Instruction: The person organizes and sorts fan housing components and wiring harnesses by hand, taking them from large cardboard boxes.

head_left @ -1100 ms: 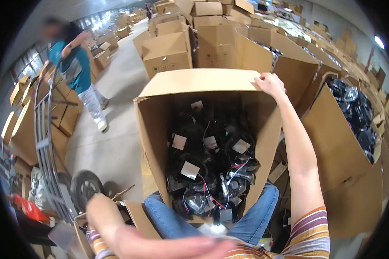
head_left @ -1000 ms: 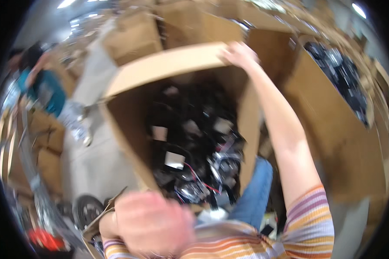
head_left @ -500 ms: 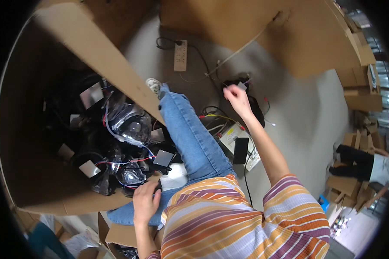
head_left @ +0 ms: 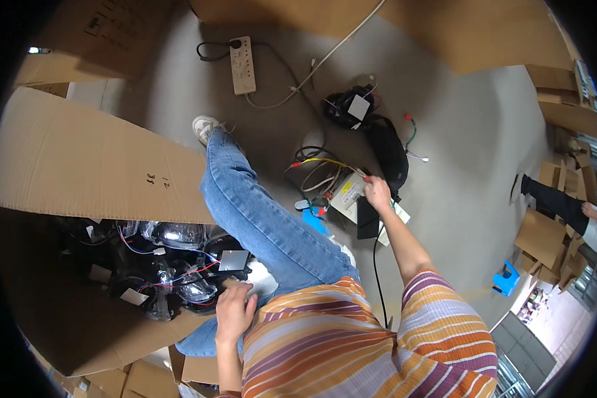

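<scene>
Shifted since the earlier frame from beside the black rounded housing (head_left: 341, 104), the right hand (head_left: 378, 194) is now at the white box-shaped unit (head_left: 344, 200) on the grey floor (head_left: 458, 199), fingertips bunched, though whether clamped on the red-tipped yellow wire (head_left: 326, 159) is unclear. The left hand (head_left: 235, 312), thumb apart from its fingers, is by the brown cardboard carton (head_left: 99, 156). Tugging tangled wires could drag the unit, its long axis slanting upper left to lower right, wired end upper left.

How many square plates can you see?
4 clearly: a grey plate near the left hand, a white plate and a dimmer plate farther left in the box, and a bright plate on the black unit on the floor. Others may be hidden.
</scene>
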Motion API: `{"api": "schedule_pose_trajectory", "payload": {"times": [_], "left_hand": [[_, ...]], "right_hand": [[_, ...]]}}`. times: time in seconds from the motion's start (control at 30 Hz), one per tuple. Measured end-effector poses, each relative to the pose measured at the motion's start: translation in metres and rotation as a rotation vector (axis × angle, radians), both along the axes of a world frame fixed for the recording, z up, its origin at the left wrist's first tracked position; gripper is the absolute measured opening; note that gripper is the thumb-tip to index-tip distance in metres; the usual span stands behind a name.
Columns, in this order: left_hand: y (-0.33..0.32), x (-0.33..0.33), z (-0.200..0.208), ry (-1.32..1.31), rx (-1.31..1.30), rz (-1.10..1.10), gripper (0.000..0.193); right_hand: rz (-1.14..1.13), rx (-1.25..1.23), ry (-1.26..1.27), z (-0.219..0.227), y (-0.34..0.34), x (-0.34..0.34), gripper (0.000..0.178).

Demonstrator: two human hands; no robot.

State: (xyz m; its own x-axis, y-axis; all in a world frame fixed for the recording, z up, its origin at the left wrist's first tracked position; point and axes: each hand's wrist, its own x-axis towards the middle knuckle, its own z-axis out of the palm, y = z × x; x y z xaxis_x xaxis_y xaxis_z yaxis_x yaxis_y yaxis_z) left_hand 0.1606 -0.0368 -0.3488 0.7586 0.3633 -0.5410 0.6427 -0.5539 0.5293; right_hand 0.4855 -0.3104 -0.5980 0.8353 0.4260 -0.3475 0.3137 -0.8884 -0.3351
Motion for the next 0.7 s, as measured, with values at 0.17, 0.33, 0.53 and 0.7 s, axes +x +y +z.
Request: {"api": "schedule_pose_trajectory", "payload": {"times": [0.17,0.33,0.53,0.7], "left_hand": [[-0.008,0.010,-0.008,0.079,-0.059,0.005,0.022],[-0.021,0.010,-0.011,0.059,-0.055,0.045,0.021],[-0.016,0.042,0.003,-0.030,-0.117,0.054,0.020],[-0.034,0.111,-0.005,-0.168,-0.514,0.284,0.022]], "right_hand": [[0.055,-0.422,0.076,-0.029,0.062,0.017,0.033],[0.304,-0.540,0.001,-0.052,0.059,0.028,0.026],[-0.134,0.346,0.763,0.014,0.065,0.028,0.012],[0.014,0.632,1.320,0.177,0.076,-0.012,0.005]]}}
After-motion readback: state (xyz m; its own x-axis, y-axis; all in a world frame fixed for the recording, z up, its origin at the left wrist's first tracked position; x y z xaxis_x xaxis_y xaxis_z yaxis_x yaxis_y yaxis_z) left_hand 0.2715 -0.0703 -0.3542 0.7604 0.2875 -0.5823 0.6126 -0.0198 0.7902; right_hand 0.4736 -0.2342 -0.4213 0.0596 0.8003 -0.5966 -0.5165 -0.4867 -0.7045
